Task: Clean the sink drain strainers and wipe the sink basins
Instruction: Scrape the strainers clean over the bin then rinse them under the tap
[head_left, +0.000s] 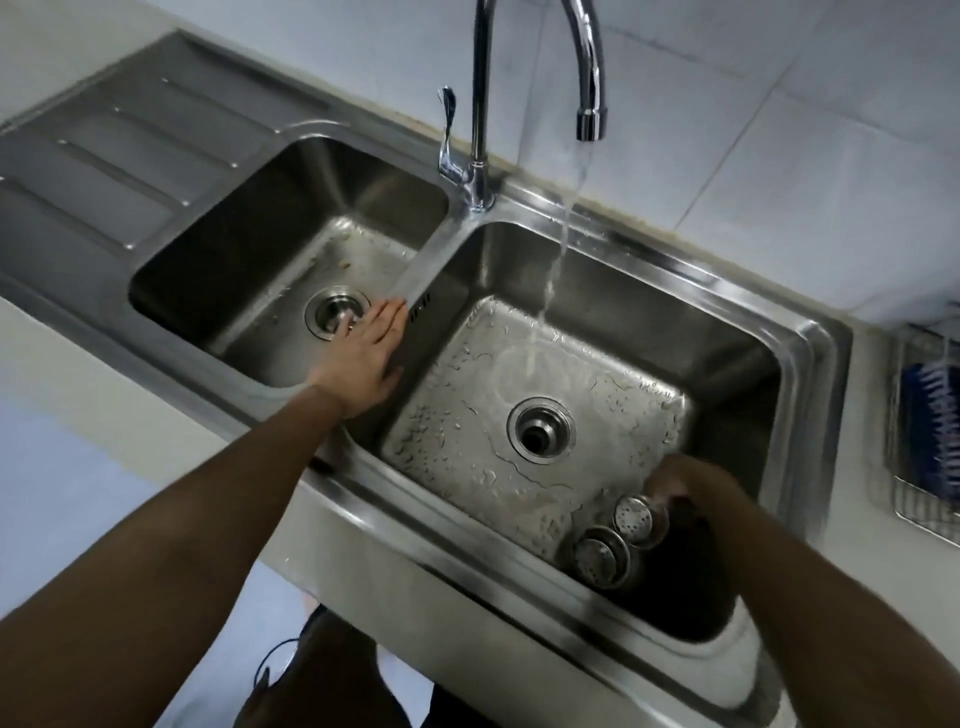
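**Two strainers out of their drains, water running into the right basin**

At the far left, the ribbed steel drainboard (119, 145) slopes toward the left basin (234, 260), whose floor is beaded with droplets and carries a few pale specks near the back wall. Its round drain (335, 312) sits toward the right side of the floor, ringed in bright metal.

The left hand (363, 358) reaches in over the divider (421, 270) between the two basins. It is flat and released, gripping nothing, with the fingers spread: the fingertips lie over the right edge of the left drain, and the heel of the hand rests against the divider.

Behind the divider stands the chrome faucet (480, 104), its lever raised and its spout curving over to the right. A stream of water (550, 260) falls from it onto the floor of the right basin (727, 364), landing just behind the open drain (542, 430), a dark hole with nothing seated in it. The floor around it is wet and streaked.

In the near right corner of this basin lie the two strainers (615, 540), small round steel cups with perforated bottoms, tipped on their sides and touching each other. The right hand (685, 483) is down beside the upper one, fingers curled at its rim; motion blur hides whether it actually grips the strainer.

At the far right, a wire rack (904, 493) on the counter holds a blue brush (930, 415).
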